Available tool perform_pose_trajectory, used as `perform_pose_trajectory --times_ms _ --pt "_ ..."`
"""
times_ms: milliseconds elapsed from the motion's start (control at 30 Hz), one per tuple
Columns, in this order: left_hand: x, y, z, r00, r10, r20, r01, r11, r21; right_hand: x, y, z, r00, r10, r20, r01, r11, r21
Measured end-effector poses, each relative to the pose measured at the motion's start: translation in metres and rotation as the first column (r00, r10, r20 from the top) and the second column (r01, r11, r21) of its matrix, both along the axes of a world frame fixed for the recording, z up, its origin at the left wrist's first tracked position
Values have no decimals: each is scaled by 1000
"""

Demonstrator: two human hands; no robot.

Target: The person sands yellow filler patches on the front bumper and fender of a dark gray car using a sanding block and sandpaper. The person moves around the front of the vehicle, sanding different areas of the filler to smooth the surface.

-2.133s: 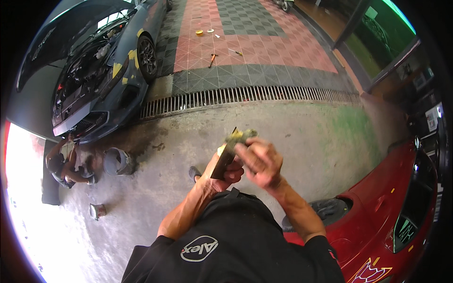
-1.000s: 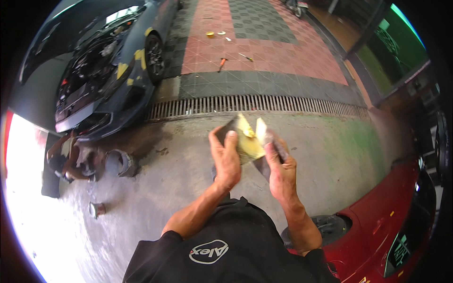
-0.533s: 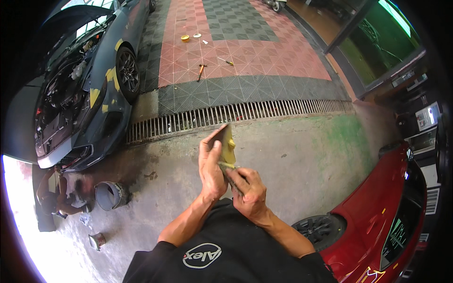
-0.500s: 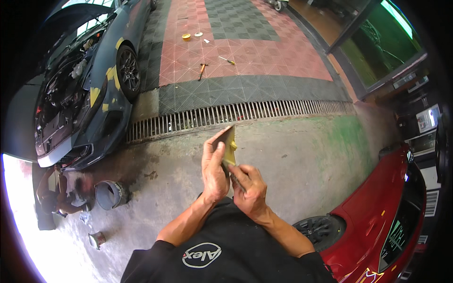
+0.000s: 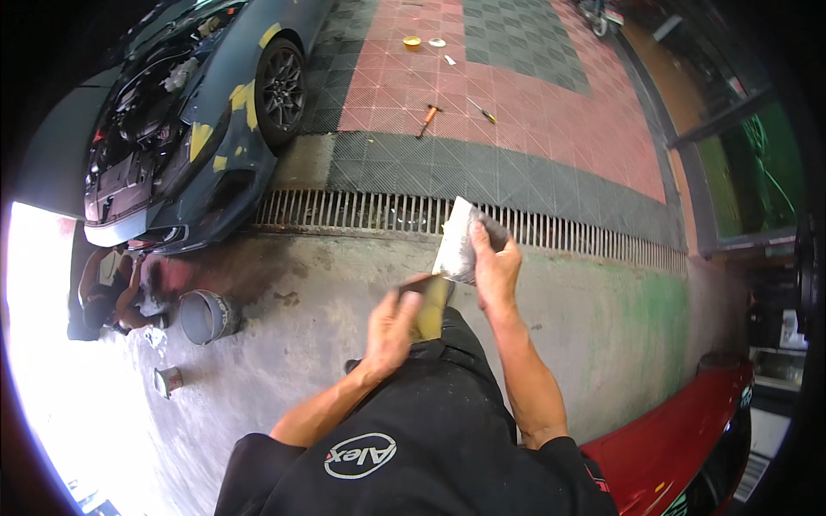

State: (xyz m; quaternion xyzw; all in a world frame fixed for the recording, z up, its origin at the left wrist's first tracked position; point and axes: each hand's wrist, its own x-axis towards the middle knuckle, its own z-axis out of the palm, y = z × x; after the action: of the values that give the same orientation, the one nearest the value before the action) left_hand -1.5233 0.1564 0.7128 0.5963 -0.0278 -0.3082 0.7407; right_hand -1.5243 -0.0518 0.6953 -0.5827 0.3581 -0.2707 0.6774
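Note:
My left hand [image 5: 391, 337], blurred by motion, is closed on a dark flat putty spreader [image 5: 419, 286]. Yellow paste, like body filler [image 5: 430, 322], coats its face. Slightly higher and to the right, my right hand [image 5: 497, 268] grips a thin metal scraper plate [image 5: 456, 244], thumb on its face and fingers behind. The plate looks shiny, with dark smudges near the thumb. Its lower corner comes close to the left spreader; whether they touch I cannot tell. Both tools are in front of my body, above the concrete floor.
A grey car [image 5: 232, 103] with yellow patches and a raised hood stands left; a person [image 5: 112, 297] crouches by its front. Nearby are a bucket [image 5: 208, 316] and a can [image 5: 168, 381]. A drain grate [image 5: 361, 211], hammer [image 5: 428, 120] and screwdriver [image 5: 483, 112] lie ahead; a red car [image 5: 662, 439] is right.
My hands have moved apart. The right one rose with its plate, now showing broadside; the left dropped slightly and tipped its spreader. The whole view has shifted and turned a little.

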Motion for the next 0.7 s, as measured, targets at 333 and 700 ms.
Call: perform_pose_trajectory --times_ms 333,700 --pt "126 -81 10 844 89 -530 -287 909 -304 128 -87 -32 649 711 272 -755 555 350" --pt "233 -50 -150 792 578 -197 -580 813 49 168 -8 -81 656 602 -455 -685 728 -26"
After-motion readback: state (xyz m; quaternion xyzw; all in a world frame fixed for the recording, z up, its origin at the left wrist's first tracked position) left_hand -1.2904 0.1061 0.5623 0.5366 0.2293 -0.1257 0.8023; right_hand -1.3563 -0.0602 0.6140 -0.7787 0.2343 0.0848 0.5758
